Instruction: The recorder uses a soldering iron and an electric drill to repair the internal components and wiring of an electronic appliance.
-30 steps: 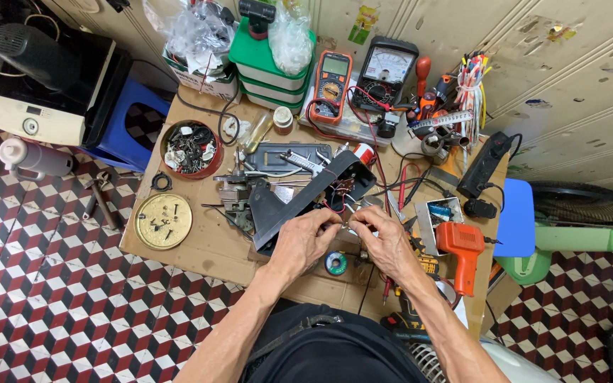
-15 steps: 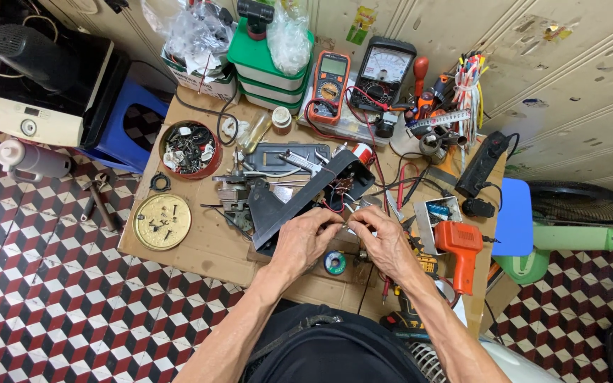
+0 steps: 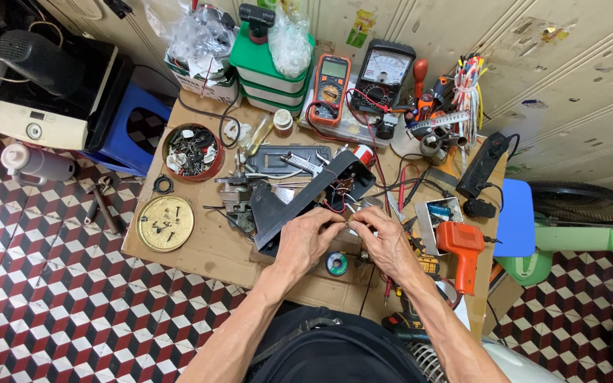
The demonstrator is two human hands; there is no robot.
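A long black device housing lies tilted across the middle of a low cardboard-topped table, with red and white wires spilling out at its near end. My left hand rests against the housing's near edge, fingers pinched on a thin wire. My right hand meets it fingertip to fingertip, pinching the same thin wire. A small solder spool lies just below my hands.
A round red tin of parts and a gold lid sit left. Two multimeters, green boxes and tools crowd the back. An orange soldering gun and a black power strip lie right. A blue stool stands left.
Both hands stay pinched together at the wires by the housing; only the fingertips shift slightly. Nothing else has moved.
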